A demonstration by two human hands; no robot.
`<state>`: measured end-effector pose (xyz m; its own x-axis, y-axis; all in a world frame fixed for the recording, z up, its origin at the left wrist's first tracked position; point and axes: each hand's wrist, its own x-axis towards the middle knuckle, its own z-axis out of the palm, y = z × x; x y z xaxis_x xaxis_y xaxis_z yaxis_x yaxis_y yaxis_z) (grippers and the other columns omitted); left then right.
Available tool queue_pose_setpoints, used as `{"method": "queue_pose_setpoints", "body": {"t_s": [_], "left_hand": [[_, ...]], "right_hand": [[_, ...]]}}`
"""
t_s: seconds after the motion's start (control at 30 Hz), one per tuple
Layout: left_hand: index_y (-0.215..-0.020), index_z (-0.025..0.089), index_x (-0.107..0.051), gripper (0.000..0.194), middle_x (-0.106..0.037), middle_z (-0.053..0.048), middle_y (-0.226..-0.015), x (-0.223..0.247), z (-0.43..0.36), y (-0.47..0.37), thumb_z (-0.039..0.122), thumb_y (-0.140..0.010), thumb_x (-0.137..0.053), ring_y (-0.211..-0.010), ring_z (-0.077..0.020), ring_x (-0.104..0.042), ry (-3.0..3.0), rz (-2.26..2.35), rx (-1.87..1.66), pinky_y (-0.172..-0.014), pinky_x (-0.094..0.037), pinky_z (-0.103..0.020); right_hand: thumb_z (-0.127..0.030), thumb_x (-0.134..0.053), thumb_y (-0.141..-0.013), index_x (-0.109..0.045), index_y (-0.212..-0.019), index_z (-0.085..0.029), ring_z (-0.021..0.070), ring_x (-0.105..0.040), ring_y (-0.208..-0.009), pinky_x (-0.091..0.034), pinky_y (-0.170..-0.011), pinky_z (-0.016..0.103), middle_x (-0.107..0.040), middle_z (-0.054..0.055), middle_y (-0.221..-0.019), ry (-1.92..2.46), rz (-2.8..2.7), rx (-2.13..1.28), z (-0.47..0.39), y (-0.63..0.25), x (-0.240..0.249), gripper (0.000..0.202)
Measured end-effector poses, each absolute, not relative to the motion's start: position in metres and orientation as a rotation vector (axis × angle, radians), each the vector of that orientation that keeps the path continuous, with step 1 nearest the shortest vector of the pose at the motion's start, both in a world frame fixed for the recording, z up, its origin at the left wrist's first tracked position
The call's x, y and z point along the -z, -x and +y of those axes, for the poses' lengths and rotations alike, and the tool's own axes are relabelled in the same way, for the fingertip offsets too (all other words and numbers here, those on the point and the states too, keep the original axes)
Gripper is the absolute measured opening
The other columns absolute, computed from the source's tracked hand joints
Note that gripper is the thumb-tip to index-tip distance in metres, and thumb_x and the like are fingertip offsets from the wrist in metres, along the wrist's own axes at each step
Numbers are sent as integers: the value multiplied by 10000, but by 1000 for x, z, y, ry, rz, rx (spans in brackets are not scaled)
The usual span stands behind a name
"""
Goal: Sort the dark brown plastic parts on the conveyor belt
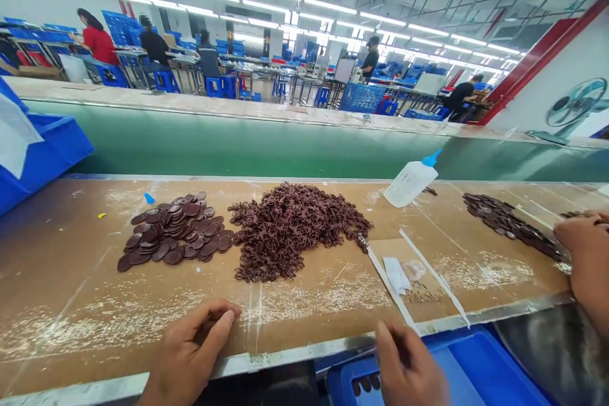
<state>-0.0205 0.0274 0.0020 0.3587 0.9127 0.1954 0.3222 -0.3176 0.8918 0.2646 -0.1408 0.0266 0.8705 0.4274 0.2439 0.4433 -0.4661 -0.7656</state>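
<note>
Inventory, worktop area:
- Surface [71,279]: one, cardboard-covered.
- Piles of flat brown discs: two, one at left [174,231], one at right [511,223]; discs too many to count.
- Heap of tangled brown pieces [292,228]: one.
- Squeeze bottle [410,181], white with blue nozzle: one, lying on its side.
- White strips [435,276]: two.
- Blue bins: two, one at far left [47,152], one below the front edge [476,371].
- Wearer's hands: two, left hand [193,352], right hand [409,368].
- Co-worker's hand [585,247]: one.
- Fan [575,104]: one.
- People in background: five.
</note>
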Motion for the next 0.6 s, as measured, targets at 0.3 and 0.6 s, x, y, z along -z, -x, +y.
{"method": "queue_pose_setpoints", "body": {"t_s": [0.3,0.6], "left_hand": [[-900,244,-763,355,-794,-25,-850,1,24,20,556,-935,-597,-787,-190,-744,-1550,1002,-1010,-738,-597,-241],[-871,184,-694,340,-725,-39,-714,-26,47,25,354,-1012,-436,-644,-173,-674,-1809,1147,-990,-607,-533,-268]], "right_hand": [[-292,-331,-1000,-660,-1041,-149,383,-697,-1027,-481,-820,465,-655,219,-1146,2746,-1041,-1,-6,-320,-90,361],[-475,-412,-962,-539,-1373,-156,378,-732,-984,-542,-825,471,-742,205,-1101,2498,-1027,32,-30,-352,-30,536]]}}
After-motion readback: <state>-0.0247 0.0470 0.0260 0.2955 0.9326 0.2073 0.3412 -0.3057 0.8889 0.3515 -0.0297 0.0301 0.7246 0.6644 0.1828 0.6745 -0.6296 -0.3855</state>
